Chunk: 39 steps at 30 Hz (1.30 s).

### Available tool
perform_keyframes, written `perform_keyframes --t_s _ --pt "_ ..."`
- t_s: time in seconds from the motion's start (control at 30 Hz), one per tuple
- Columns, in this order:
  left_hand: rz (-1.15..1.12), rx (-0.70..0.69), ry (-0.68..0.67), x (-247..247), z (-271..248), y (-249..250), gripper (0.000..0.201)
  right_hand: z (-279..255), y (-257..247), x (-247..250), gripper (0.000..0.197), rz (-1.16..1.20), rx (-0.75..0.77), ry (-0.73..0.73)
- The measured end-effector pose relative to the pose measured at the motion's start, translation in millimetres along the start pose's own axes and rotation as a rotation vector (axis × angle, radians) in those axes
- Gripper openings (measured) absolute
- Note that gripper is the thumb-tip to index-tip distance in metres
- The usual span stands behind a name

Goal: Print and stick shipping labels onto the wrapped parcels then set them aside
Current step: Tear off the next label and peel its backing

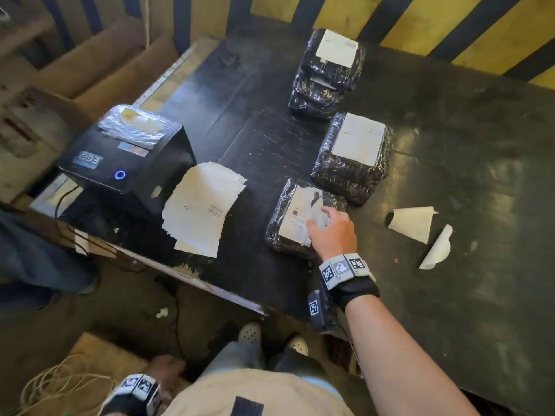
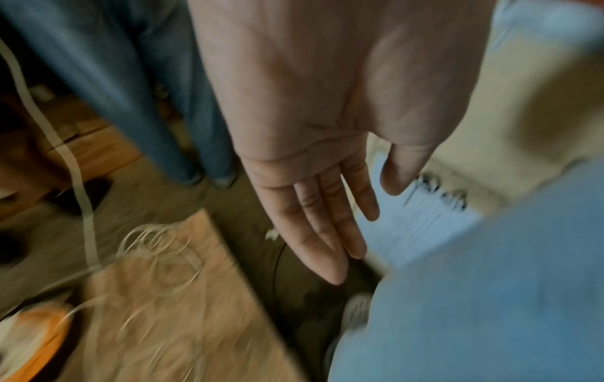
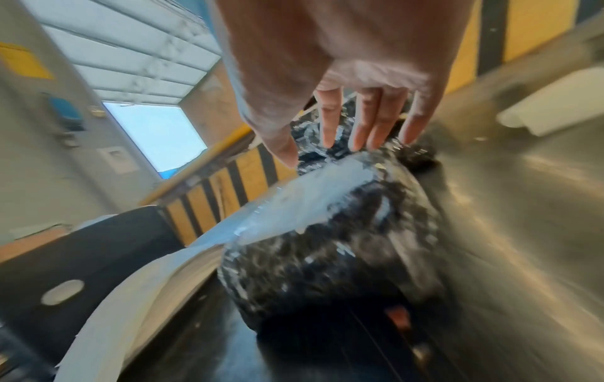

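Observation:
A black wrapped parcel lies near the table's front edge with a wrinkled white label on top. My right hand is over its right side, fingers straight and spread, tips at the label and wrap. A second labelled parcel sits behind it, and a stack of two labelled parcels stands further back. The black label printer is at the table's left, with a pile of printed labels beside it. My left hand hangs flat below the table, holding nothing.
Two curled backing papers lie on the table right of my hand. A yellow-and-black striped wall bounds the back. On the floor are cardboard, loose white strapping and another person's legs in jeans.

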<state>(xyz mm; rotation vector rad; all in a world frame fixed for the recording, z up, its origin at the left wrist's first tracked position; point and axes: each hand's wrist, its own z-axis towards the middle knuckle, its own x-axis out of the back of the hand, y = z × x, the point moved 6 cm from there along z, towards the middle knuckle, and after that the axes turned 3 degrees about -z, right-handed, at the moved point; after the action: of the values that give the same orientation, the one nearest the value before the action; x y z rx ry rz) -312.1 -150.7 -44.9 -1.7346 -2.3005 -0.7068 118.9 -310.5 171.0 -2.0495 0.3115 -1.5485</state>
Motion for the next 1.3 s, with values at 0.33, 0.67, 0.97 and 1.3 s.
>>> perform_keyframes --t_s 0.33,0.67,0.97,1.3 --pt "-0.029 -0.371 0.171 61.6 -91.5 171.8 0.016 -1.7 -95.5 -35.4 0.028 0.166 0.354 -0.321" --pt "-0.064 -0.621 0.282 88.4 -115.7 301.0 0.048 18.7 -149.0 -94.9 0.032 -0.027 0.427 -0.44" --pt "0.319 -0.625 0.351 136.9 -61.0 332.5 0.07 32.3 -164.3 -125.7 0.038 -0.222 0.399 -0.4" --pt "0.379 -0.69 0.35 142.6 -35.0 333.0 0.07 27.9 -162.9 -139.8 0.046 -0.313 0.427 -0.251"
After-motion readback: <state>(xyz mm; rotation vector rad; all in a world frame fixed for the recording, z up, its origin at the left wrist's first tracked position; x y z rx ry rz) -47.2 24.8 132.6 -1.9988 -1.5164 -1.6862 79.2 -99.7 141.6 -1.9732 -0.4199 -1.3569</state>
